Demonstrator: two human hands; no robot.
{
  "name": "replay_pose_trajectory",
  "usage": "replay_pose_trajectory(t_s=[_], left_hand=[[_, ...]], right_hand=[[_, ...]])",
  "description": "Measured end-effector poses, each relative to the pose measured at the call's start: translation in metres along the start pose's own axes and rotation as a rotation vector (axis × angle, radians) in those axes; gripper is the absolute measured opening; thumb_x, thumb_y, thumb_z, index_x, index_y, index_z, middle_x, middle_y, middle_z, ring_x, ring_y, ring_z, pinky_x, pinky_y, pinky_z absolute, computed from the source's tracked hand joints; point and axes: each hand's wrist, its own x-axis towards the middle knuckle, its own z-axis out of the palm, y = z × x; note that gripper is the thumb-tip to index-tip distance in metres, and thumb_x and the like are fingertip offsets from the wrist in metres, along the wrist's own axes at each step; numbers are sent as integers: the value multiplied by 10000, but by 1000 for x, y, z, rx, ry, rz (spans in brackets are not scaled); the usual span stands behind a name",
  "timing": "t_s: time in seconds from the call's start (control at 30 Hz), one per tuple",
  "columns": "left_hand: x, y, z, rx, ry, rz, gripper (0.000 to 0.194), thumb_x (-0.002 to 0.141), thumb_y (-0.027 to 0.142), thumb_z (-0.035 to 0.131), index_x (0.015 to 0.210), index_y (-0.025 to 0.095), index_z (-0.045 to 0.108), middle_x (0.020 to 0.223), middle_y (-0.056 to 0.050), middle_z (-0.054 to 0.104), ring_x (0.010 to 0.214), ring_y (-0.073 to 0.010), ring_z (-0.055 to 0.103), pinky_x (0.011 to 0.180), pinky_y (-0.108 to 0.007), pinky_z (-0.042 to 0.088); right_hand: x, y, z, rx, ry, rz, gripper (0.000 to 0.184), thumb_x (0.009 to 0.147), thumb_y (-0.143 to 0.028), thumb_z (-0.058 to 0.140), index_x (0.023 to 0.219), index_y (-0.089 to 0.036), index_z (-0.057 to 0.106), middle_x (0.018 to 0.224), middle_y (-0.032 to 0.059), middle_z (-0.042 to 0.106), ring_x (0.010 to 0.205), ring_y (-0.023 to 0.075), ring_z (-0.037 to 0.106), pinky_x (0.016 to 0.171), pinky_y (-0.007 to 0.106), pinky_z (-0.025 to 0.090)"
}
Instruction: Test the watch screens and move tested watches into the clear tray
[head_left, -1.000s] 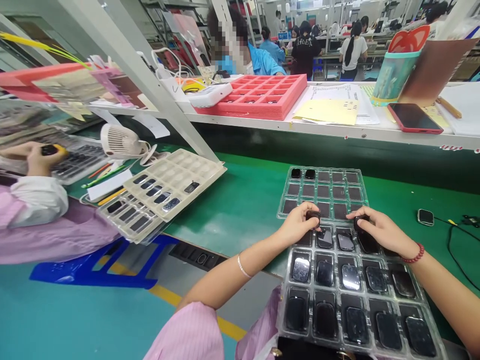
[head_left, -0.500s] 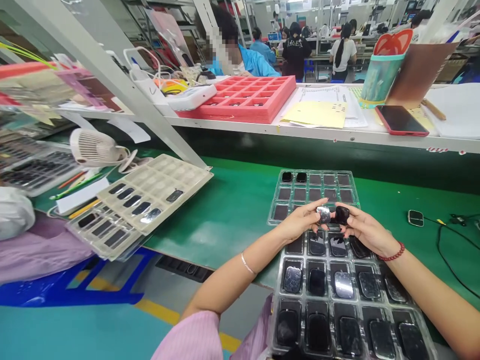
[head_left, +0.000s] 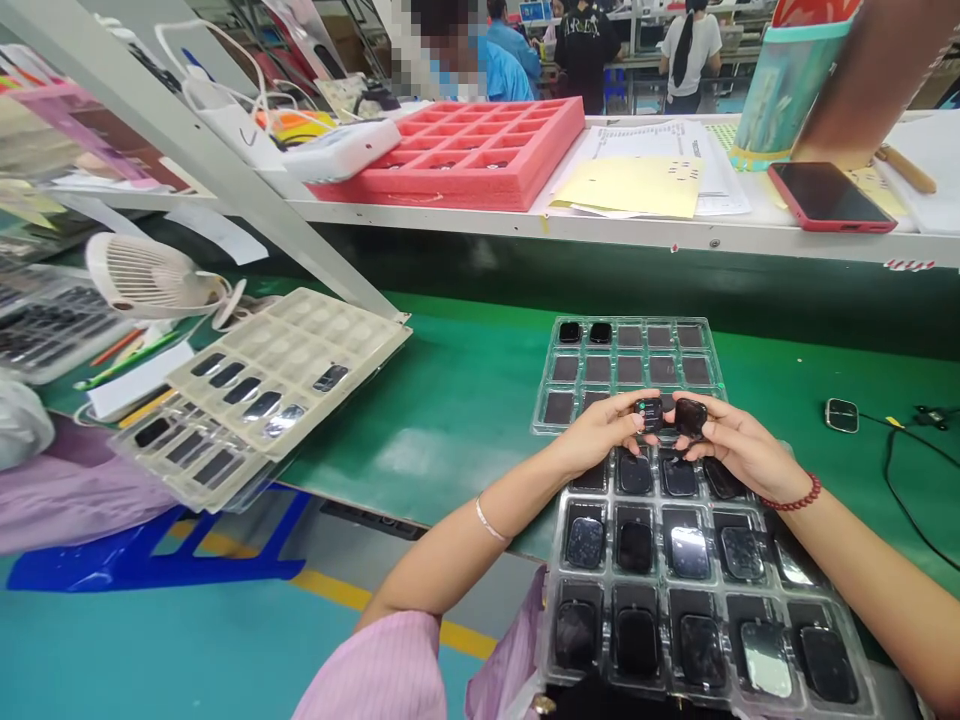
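My left hand [head_left: 600, 432] pinches a small square smartwatch body [head_left: 649, 412]; its dark face shows a few small lit marks. Close beside it, a dark, glossy watch piece [head_left: 690, 416] is held between the fingers of my right hand [head_left: 742, 448]. Whether the two pieces touch is hard to tell. Both hands are over the upper end of a clear plastic tray [head_left: 553, 610], whose compartments hold several dark watch screens [head_left: 636, 547]. Just beyond lies a second clear tray [head_left: 537, 405], with two black watch pieces [head_left: 585, 332] in its far left compartments.
On the right, a watch-like device [head_left: 841, 415] lies near black cables [head_left: 889, 470]. To the left, stacked trays [head_left: 330, 335] overhang the green bench [head_left: 390, 440] edge near a small fan [head_left: 146, 275]. A shelf [head_left: 615, 225] carries a red foam tray [head_left: 450, 185] and a phone [head_left: 831, 195].
The watch body in my left hand has turned from a bright, shiny side to a dark face with lit marks. My right hand still holds its piece. The camera view has tilted down.
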Motion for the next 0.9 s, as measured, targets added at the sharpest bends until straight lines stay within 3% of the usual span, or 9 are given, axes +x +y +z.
replay_pose_trajectory(t_s=[0.2,0.53,0.77,0.9], left_hand=[[-1,0,-2,-13,22,29,542,851,351,654,1369,232,547,1158,-97,671,887,-183,671,719,-289,523],[-2,2,0,19,30,35,556,838,376,658,1359,208,557,1071,-95,690,877,-194,676,694,-281,506],[-4,8,-2,6,-4,9,634,776,450,718,1324,175,556,906,-64,672,695,-141,649,594,-244,472],[-5,8,-2,-31,-32,8,587,800,445,698,1301,168,570,986,-84,674,768,-158,665,659,-275,501]], right_hand=[[0,-1,0,11,10,-8,412,876,-308,677,1280,-249,622,1274,101,658,865,182,706,754,320,620],[0,2,0,27,-4,-42,335,932,-351,598,1244,-233,633,1216,103,688,840,185,699,729,324,613],[-2,2,0,-8,-2,-60,345,932,-394,590,1227,-217,626,1170,116,695,796,181,692,684,317,608],[-2,1,2,-77,30,-63,349,897,-367,641,1217,-229,618,1182,104,684,797,178,683,692,321,606]])
